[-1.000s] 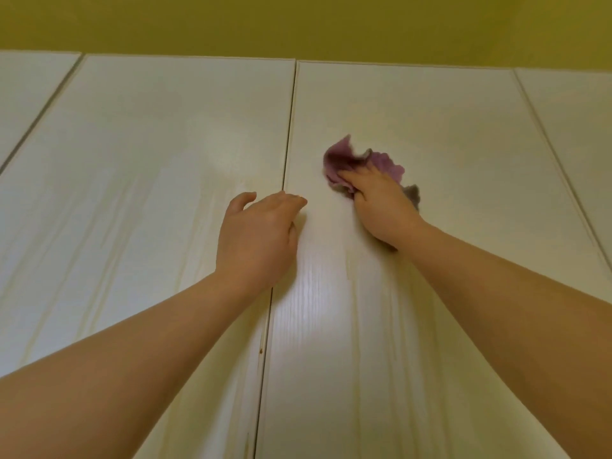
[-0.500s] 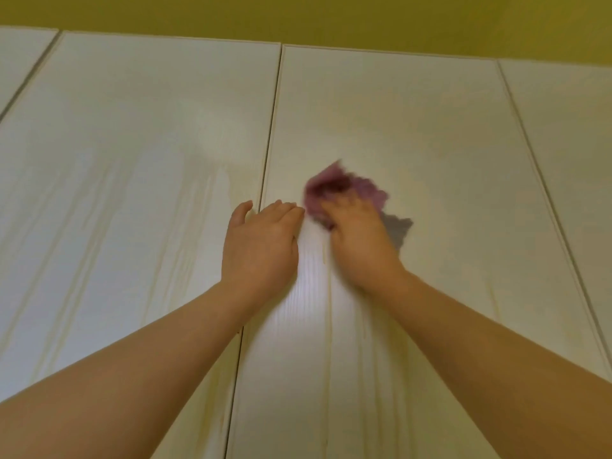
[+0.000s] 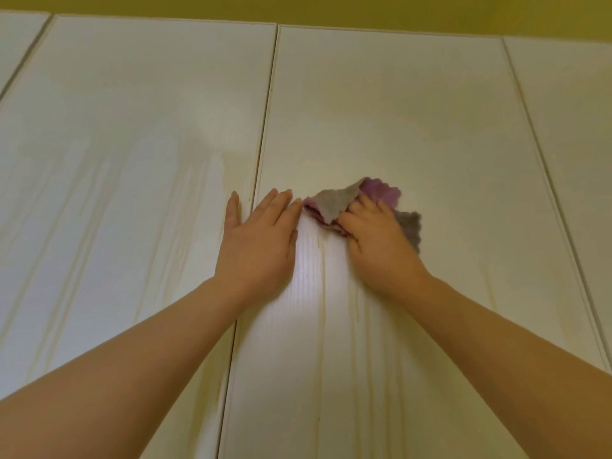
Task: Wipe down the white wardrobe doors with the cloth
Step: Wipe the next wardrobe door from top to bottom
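Two hands on the white wardrobe doors: left hand flat, fingers straight across the seam; right hand bunching the purple-grey cloth against the panel.

The right door panel is free above and to the right of the cloth. Leftward, the left hand lies flat across the door seam, just beside the cloth, and blocks that path. The left door panel beyond it is free surface.
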The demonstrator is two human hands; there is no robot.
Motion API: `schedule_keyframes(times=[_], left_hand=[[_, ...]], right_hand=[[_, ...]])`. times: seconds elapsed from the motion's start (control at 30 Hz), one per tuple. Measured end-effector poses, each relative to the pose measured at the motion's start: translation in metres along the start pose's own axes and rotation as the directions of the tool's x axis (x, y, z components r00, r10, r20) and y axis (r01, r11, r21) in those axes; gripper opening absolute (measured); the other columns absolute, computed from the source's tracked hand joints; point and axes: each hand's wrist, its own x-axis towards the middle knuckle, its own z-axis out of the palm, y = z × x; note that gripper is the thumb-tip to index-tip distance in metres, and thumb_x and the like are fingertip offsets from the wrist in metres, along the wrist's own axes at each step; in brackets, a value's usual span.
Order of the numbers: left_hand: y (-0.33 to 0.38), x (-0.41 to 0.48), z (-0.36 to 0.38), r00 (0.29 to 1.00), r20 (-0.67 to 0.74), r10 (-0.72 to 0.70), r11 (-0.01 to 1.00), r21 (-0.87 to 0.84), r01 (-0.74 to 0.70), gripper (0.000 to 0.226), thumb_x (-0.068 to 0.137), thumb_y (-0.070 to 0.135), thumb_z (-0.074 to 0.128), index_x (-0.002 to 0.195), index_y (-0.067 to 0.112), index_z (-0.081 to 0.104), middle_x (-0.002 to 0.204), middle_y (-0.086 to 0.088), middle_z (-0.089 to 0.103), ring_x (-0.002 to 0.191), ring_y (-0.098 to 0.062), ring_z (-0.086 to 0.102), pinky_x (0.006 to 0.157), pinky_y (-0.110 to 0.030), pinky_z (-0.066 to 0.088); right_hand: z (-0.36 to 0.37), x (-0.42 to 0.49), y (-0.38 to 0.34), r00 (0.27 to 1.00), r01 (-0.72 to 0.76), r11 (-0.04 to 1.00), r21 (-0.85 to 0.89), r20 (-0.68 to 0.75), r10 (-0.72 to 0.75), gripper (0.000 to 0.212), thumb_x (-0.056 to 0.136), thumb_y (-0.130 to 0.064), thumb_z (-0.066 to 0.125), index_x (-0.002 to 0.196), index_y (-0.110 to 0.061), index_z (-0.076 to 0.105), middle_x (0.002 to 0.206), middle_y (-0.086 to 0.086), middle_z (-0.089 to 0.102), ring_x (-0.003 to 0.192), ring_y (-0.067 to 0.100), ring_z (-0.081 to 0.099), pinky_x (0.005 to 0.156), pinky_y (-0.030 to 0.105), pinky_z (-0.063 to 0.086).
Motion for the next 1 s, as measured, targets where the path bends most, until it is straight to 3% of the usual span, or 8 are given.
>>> schedule_keyframes(times=[0.2,0.37,0.53,0.63,0.7,0.77,0.87,1.0], left_hand=[[0.001,-0.006,-0.001,1.0,0.027,-0.015,1.0,-0.004,0.015,0.051,0.102,0.029,0.015,0.152,0.026,0.005,0.16,0.007,0.0,0.146,-0.011,-0.007,0.113,-0.044,-0.015],[-0.004,-0.026,0.006,0.999,-0.022,-0.025,0.999,-0.036,0.025,0.049,0.102,0.029,0.011,0.152,0.03,0.01,0.16,0.005,0.002,0.147,-0.014,-0.003,0.112,-0.041,-0.017],[-0.008,-0.029,0.009,0.999,-0.046,0.013,1.0,-0.015,-0.014,0.059,0.092,0.029,0.014,0.143,0.018,0.04,0.149,-0.006,0.038,0.14,-0.023,0.032,0.111,-0.039,-0.011],[-0.008,-0.031,0.009,0.998,-0.054,0.034,0.999,0.007,-0.033,0.053,0.094,0.026,0.021,0.14,0.015,0.046,0.145,-0.008,0.045,0.136,-0.025,0.039,0.111,-0.042,-0.005],[-0.005,-0.033,0.007,0.998,-0.062,0.018,1.0,-0.005,-0.018,0.049,0.1,0.025,0.022,0.146,0.019,0.035,0.153,-0.004,0.032,0.143,-0.021,0.025,0.112,-0.043,-0.01],[-0.003,-0.033,0.009,0.999,-0.05,-0.001,1.0,-0.013,0.001,0.049,0.102,0.025,0.021,0.151,0.024,0.018,0.159,0.002,0.013,0.147,-0.014,0.006,0.112,-0.041,-0.017],[-0.001,-0.035,0.011,0.996,-0.078,-0.031,0.998,-0.049,0.027,0.049,0.102,0.025,0.018,0.15,0.021,0.023,0.158,0.001,0.018,0.146,-0.016,0.009,0.112,-0.041,-0.016],[0.0,-0.036,0.018,0.997,-0.071,-0.023,0.996,-0.09,0.017,0.063,0.09,0.032,0.012,0.144,0.014,0.039,0.15,-0.008,0.035,0.142,-0.025,0.027,0.112,-0.043,-0.007]], right_hand=[[-0.009,0.023,0.008,0.993,-0.108,0.994,0.032,-0.038,0.109,0.044,0.088,-0.008,0.032,0.121,-0.015,0.061,0.125,0.006,0.057,0.132,0.029,0.033,0.109,0.041,0.022],[-0.004,-0.021,0.002,0.986,0.156,0.986,0.056,0.058,-0.159,0.058,0.082,-0.02,0.02,0.126,-0.018,0.057,0.136,0.004,0.05,0.135,0.021,0.03,0.113,0.035,0.011],[-0.001,0.014,0.005,0.993,-0.106,0.993,0.058,-0.05,0.109,0.056,0.079,-0.012,0.026,0.123,-0.022,0.06,0.132,0.001,0.054,0.134,0.026,0.032,0.112,0.041,0.019],[0.004,-0.027,-0.004,0.995,0.092,0.994,0.05,0.026,-0.094,0.053,0.083,-0.015,0.025,0.123,-0.019,0.06,0.136,-0.004,0.049,0.134,0.023,0.031,0.114,0.038,0.011],[-0.003,-0.04,-0.003,0.984,0.169,0.984,0.065,0.05,-0.172,0.053,0.083,-0.018,0.024,0.121,-0.015,0.062,0.134,-0.001,0.051,0.133,0.023,0.035,0.112,0.033,0.011],[-0.008,-0.02,0.003,0.995,0.098,0.99,0.103,0.024,-0.101,0.054,0.083,-0.016,0.025,0.123,-0.02,0.06,0.134,0.003,0.052,0.132,0.023,0.037,0.112,0.037,0.019],[-0.002,0.0,-0.003,0.994,-0.106,0.993,0.057,-0.023,0.108,0.058,0.079,-0.011,0.026,0.128,-0.023,0.055,0.139,0.001,0.048,0.137,0.025,0.03,0.113,0.042,0.019],[0.017,-0.048,-0.022,0.977,0.21,0.978,-0.017,0.046,-0.209,0.05,0.082,-0.011,0.03,0.12,-0.018,0.062,0.131,0.004,0.056,0.13,0.029,0.039,0.111,0.037,0.016]])
